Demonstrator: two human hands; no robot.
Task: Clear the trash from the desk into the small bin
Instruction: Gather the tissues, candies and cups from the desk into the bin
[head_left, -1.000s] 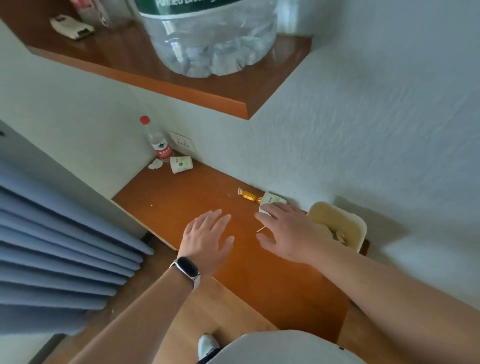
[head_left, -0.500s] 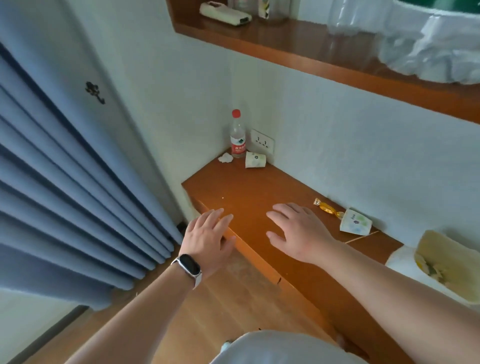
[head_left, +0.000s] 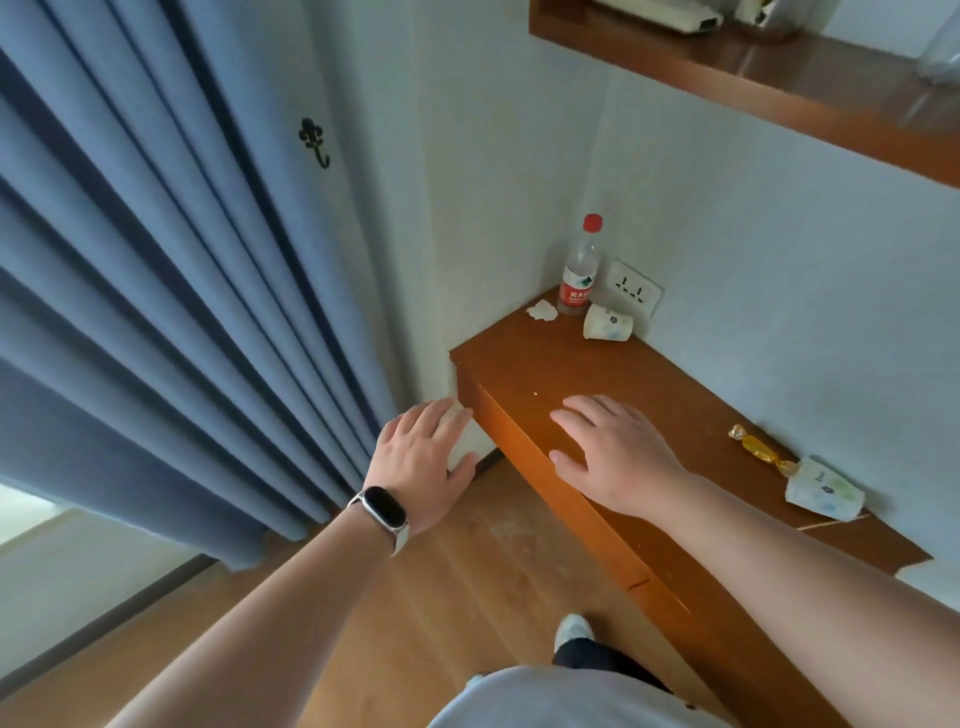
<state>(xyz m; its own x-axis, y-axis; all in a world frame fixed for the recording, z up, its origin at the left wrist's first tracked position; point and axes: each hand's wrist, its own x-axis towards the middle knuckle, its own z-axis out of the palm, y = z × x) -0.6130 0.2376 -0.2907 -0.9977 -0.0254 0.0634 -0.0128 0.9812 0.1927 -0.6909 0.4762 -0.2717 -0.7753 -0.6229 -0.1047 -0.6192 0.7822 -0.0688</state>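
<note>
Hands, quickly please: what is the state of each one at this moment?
Left hand: open, fingers spread, holding nothing, off the desk end.
Right hand: open, palm down over the desk, holding nothing.

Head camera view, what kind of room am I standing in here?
Probably a bedroom or dorm room corner. A narrow wooden desk is built against white walls with a wall socket, long blue curtains hang beside it, and a wooden shelf sits above.

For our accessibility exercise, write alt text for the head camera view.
Two empty, open hands, left hand and right hand, reach over a wooden desk holding a bottle, crumpled tissue, two tipped paper cups and a candy wrapper.
</note>
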